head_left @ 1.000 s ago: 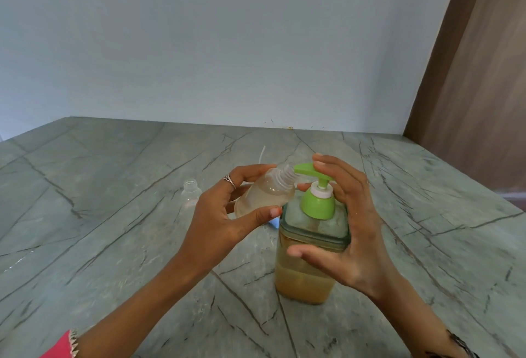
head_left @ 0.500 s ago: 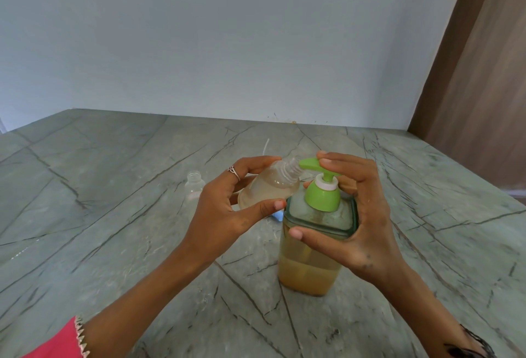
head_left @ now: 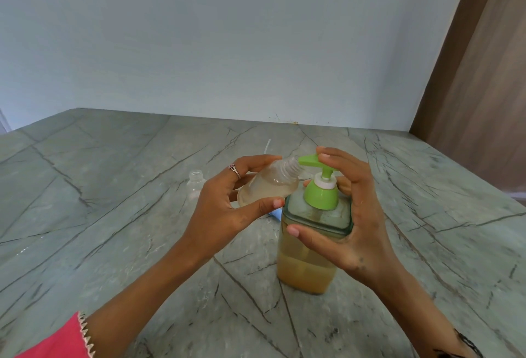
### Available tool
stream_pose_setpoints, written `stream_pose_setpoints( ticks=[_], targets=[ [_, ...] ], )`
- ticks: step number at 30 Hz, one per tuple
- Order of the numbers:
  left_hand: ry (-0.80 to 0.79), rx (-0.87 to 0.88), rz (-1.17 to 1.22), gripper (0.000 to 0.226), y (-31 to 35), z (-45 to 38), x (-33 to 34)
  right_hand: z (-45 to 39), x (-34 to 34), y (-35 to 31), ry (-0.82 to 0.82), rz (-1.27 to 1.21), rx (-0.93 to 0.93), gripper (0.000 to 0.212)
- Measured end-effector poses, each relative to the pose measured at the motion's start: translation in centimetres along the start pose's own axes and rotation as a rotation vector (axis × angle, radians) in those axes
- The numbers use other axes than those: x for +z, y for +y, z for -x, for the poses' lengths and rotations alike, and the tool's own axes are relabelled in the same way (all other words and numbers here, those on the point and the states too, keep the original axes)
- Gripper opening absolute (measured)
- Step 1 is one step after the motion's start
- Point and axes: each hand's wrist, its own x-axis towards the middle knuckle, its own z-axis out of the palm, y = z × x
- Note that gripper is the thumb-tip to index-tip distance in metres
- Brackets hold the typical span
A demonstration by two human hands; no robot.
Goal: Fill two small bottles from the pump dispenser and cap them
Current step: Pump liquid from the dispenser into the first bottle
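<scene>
Nearest the camera, a pink sleeve with a pale zigzag trim [head_left: 71, 337] covers the left forearm. Beyond it stands the square clear pump dispenser with a green pump head [head_left: 310, 246] on the grey-green veined stone table [head_left: 113, 243]. Its lower part holds cloudy yellow-brown liquid, denser and more opaque toward the bottom; the upper part looks clear, with a greenish rim round the shoulder. A domed green collar and a white ring sit under the raised plunger.

The right hand [head_left: 358, 221] wraps the dispenser: its thumb lies across the front below the shoulder, while the fingers [head_left: 338, 158] curl over the flat green spout top, resting on it.

The left hand [head_left: 225, 209] grips the small clear plastic bottle with a threaded neck [head_left: 270, 184], thumb beneath and fingers curled over it, a ring on one finger. The bottle is tilted, its uncapped mouth right at the spout tip, and pale yellowish liquid pools in its lower side.

Behind the left hand, a second small clear uncapped bottle [head_left: 195, 182] stands upright on the table; I cannot tell whether it holds anything. A bit of something light blue [head_left: 274, 213] shows between hand and dispenser. Farther back lies a thin white strand [head_left: 267, 147], then a plain pale blue wall [head_left: 227, 44] and a brown wood-grain panel [head_left: 478, 87].
</scene>
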Motion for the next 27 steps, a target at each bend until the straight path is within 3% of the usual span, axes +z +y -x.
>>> stream_pose_setpoints(
  ticks=[5,19,27],
  targets=[
    [0.0,0.018,-0.011,0.047,0.03,0.05,0.02,0.05,-0.05,-0.12,0.002,0.037,0.006,0.083],
    [0.013,0.051,-0.056,0.045,0.1,0.06,-0.17,-0.23,0.18,-0.37,0.084,-0.031,0.006,0.062],
    [0.01,0.052,-0.039,0.047,0.01,-0.03,-0.08,-0.13,0.0,-0.18,0.009,-0.019,0.03,0.076]
  ],
)
